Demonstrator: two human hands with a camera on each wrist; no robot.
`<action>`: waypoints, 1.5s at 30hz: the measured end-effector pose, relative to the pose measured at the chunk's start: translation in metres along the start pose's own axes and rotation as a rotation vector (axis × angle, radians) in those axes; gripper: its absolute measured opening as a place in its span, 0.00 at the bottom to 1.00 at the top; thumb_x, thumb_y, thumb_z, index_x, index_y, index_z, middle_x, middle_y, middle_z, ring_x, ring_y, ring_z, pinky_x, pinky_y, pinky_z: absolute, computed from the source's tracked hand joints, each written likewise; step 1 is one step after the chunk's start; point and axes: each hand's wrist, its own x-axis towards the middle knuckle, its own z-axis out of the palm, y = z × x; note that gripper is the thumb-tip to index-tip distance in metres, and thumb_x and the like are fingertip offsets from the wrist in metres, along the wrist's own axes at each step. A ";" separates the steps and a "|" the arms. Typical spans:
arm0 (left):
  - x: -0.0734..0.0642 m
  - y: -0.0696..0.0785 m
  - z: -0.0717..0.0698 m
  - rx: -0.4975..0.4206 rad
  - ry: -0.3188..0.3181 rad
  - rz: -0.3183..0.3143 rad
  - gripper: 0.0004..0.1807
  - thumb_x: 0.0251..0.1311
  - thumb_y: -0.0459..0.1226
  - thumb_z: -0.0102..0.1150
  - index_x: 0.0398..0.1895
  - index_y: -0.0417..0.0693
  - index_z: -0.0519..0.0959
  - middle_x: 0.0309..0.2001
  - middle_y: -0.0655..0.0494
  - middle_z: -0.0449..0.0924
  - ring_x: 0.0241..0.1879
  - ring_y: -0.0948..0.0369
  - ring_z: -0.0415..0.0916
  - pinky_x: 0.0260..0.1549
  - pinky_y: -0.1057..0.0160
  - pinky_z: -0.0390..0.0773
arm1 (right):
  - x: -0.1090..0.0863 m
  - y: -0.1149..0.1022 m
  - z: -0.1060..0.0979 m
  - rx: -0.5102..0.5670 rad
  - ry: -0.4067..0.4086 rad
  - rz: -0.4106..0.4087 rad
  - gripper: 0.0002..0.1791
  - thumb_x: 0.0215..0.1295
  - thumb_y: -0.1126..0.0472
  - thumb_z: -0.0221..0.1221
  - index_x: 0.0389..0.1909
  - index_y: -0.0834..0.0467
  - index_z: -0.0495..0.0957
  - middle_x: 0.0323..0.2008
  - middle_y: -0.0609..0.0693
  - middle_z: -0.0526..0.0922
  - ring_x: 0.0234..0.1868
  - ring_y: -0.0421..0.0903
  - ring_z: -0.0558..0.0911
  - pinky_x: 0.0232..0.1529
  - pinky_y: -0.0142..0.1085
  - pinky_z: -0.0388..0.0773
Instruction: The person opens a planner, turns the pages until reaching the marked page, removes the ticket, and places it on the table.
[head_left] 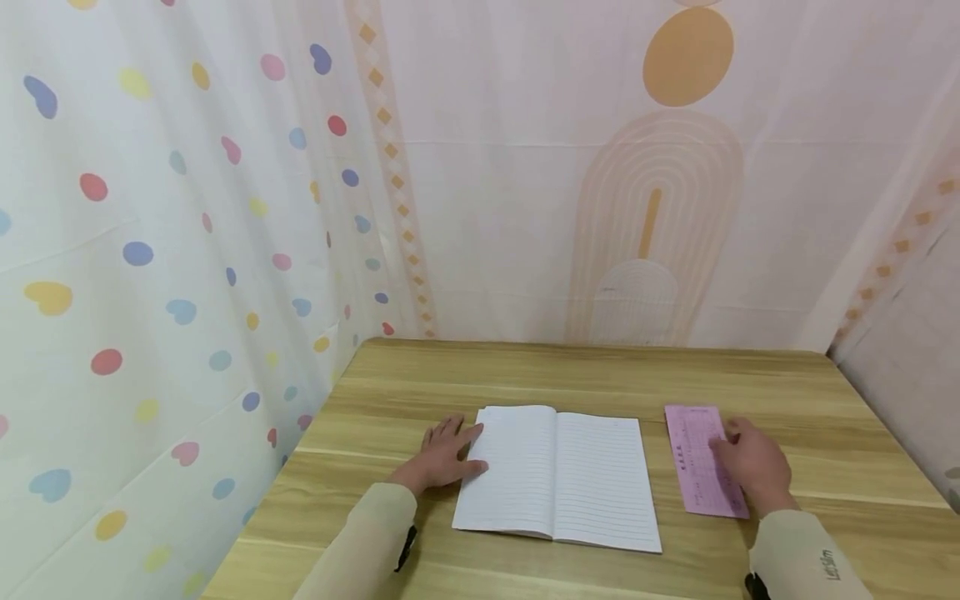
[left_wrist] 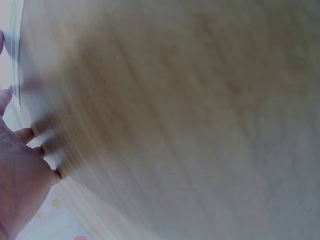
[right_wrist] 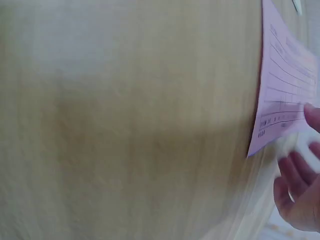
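An open notebook with blank lined pages lies on the wooden table. My left hand rests at its left edge, thumb and forefinger on the left page and the other fingers spread toward the table. In the left wrist view, part of the left hand shows at the edge, beside the notebook's page edges. To the right of the notebook lies a pink printed slip. My right hand is over its right side, thumb against the paper. The right wrist view shows the slip and loosely bent fingers apart from the thumb.
The wooden table reaches back to a patterned curtain. Another curtain with coloured dots hangs along the left side, and a pale wall surface stands at the right.
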 end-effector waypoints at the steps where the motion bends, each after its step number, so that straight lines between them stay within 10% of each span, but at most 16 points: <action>1: 0.000 0.000 0.000 -0.021 0.009 -0.005 0.41 0.68 0.57 0.55 0.77 0.48 0.58 0.76 0.35 0.45 0.75 0.38 0.37 0.69 0.35 0.35 | 0.000 0.000 0.001 -0.013 0.022 -0.007 0.33 0.73 0.54 0.52 0.67 0.76 0.60 0.61 0.77 0.67 0.59 0.74 0.69 0.54 0.66 0.67; 9: -0.003 0.005 -0.005 -0.152 0.059 0.002 0.44 0.70 0.58 0.50 0.79 0.45 0.51 0.76 0.41 0.52 0.75 0.41 0.44 0.69 0.35 0.36 | -0.002 -0.017 0.028 -0.119 0.080 -0.277 0.33 0.73 0.49 0.54 0.66 0.71 0.67 0.64 0.81 0.60 0.64 0.79 0.59 0.60 0.73 0.53; 15: -0.006 0.009 0.000 -0.106 0.085 0.057 0.46 0.68 0.55 0.56 0.78 0.39 0.50 0.75 0.39 0.55 0.74 0.41 0.49 0.68 0.32 0.42 | -0.011 -0.029 0.046 -0.181 -0.042 -0.425 0.36 0.70 0.40 0.56 0.66 0.63 0.72 0.68 0.80 0.55 0.69 0.78 0.52 0.61 0.76 0.42; 30: -0.005 0.019 0.008 -0.128 0.061 0.023 0.47 0.68 0.57 0.55 0.79 0.41 0.48 0.75 0.39 0.55 0.74 0.41 0.49 0.69 0.35 0.39 | -0.023 -0.030 0.056 -0.187 -0.144 -0.390 0.37 0.69 0.38 0.55 0.68 0.60 0.71 0.70 0.79 0.52 0.69 0.79 0.49 0.59 0.78 0.42; 40: 0.002 0.041 0.009 -0.483 -0.008 0.058 0.50 0.69 0.57 0.53 0.81 0.51 0.36 0.79 0.45 0.37 0.77 0.48 0.39 0.71 0.41 0.43 | -0.021 -0.027 0.059 -0.165 -0.161 -0.381 0.37 0.70 0.39 0.55 0.69 0.60 0.69 0.71 0.78 0.50 0.70 0.78 0.48 0.60 0.77 0.39; 45: 0.007 0.059 0.001 -0.468 0.068 0.132 0.50 0.66 0.54 0.59 0.81 0.57 0.40 0.80 0.49 0.31 0.77 0.48 0.34 0.70 0.40 0.45 | -0.023 -0.028 0.058 -0.165 -0.158 -0.382 0.37 0.70 0.38 0.55 0.69 0.60 0.69 0.71 0.78 0.50 0.70 0.78 0.48 0.60 0.77 0.40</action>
